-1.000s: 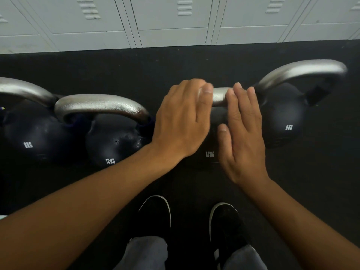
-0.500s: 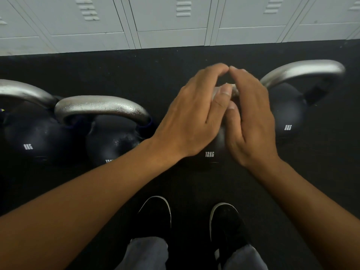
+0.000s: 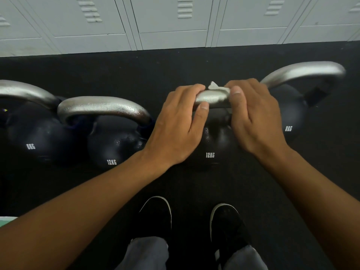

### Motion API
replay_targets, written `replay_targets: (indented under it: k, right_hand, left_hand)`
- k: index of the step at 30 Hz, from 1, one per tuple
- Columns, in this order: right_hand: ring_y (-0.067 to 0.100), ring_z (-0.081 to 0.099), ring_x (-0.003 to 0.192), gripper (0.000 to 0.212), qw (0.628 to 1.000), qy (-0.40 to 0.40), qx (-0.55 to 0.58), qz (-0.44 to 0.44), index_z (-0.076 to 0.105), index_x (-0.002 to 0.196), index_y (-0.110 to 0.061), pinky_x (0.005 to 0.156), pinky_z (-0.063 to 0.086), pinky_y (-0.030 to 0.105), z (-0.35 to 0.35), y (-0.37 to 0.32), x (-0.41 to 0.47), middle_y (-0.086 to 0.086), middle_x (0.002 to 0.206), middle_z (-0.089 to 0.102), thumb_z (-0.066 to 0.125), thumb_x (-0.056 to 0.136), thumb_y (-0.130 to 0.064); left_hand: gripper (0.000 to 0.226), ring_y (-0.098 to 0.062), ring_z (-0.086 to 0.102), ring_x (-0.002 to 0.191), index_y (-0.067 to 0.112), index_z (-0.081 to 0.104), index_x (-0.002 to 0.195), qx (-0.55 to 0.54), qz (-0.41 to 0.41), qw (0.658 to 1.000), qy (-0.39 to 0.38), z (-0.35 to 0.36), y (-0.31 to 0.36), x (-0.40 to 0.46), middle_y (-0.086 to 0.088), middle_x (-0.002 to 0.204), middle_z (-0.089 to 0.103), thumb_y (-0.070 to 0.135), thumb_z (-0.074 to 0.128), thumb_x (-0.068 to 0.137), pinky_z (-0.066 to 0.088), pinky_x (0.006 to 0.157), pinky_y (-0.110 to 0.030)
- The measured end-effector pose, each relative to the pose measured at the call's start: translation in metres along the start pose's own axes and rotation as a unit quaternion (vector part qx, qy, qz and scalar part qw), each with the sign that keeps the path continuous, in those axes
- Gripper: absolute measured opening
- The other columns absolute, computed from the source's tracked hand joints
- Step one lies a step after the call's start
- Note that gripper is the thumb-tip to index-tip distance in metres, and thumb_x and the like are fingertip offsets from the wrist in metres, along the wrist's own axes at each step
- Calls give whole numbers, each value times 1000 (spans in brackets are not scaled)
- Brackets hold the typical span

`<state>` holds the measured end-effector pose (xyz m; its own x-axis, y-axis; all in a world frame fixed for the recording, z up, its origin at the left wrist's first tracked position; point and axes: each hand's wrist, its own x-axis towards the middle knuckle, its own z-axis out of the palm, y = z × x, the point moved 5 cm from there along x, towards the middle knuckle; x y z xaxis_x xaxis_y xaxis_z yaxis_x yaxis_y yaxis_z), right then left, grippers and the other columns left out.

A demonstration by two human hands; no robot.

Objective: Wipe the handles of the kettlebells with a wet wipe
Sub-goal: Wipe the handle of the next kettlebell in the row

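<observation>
Head view: wet wipe (image 3: 216, 87) under right hand (image 3: 253, 117) on handle (image 3: 212, 98).

The black floor (image 3: 175, 71) carries four kettlebells (image 3: 115, 145) in a row, before the lockers (image 3: 171, 22).

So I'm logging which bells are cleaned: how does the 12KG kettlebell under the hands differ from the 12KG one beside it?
The gripped 12KG kettlebell has both hands on its handle, the right hand pressing a wet wipe there; the other 12KG kettlebell is untouched, its handle fully visible. Both are dark, silver-handled, on the floor.
</observation>
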<state>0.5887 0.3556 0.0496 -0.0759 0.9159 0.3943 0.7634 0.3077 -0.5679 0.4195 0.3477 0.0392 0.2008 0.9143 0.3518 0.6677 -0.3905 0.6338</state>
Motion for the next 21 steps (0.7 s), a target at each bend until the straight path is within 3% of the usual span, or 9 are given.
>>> replay_targets:
  k: [4,7,10,14,17,21]
  right_hand:
    - [22,54,91,49,997,-29,-28,-62,68,105,-12,83,40,39,13,-29,4,5,98,64,24,108,-34]
    - [23,53,91,50,997,-31,-34,-65,68,110,-12,82,40,40,10,-24,3,6,100,64,23,108,-33]
    - [26,59,94,51,1000,2,11,21,71,110,-12,83,45,42,-2,4,2,7,100,68,24,106,-32]
    - [18,62,83,48,987,29,99,121,73,94,-19,80,49,44,-6,16,5,6,86,69,28,106,-32]
    - [22,63,80,50,993,21,97,66,74,90,-13,76,49,46,-3,-5,12,7,84,70,29,106,-30]
    - [21,65,91,48,997,6,71,12,75,104,-13,83,50,44,-2,-3,4,3,97,72,29,107,-25]
  left_hand:
    - [35,-10,52,105,14,51,138,1,-4,1000,-10,3,-5,0,0,124,56,31,46,107,45,90,-25]
    - [38,-11,49,101,12,50,138,20,-3,1000,-15,4,-8,-1,-2,121,54,34,43,107,41,86,-23]
    - [37,-12,46,100,12,50,136,37,-4,999,-22,5,-10,0,-2,118,51,34,41,106,37,85,-21]
    - [38,-13,46,99,13,51,135,42,-6,999,-27,6,-9,0,-2,116,51,35,39,106,38,84,-24]
    - [37,-14,46,100,13,51,134,40,-10,999,-25,6,-8,0,-1,117,50,34,40,106,37,84,-24]
    - [40,-14,47,100,13,50,135,47,-3,998,-34,5,-10,1,-1,117,50,37,38,105,39,84,-26]
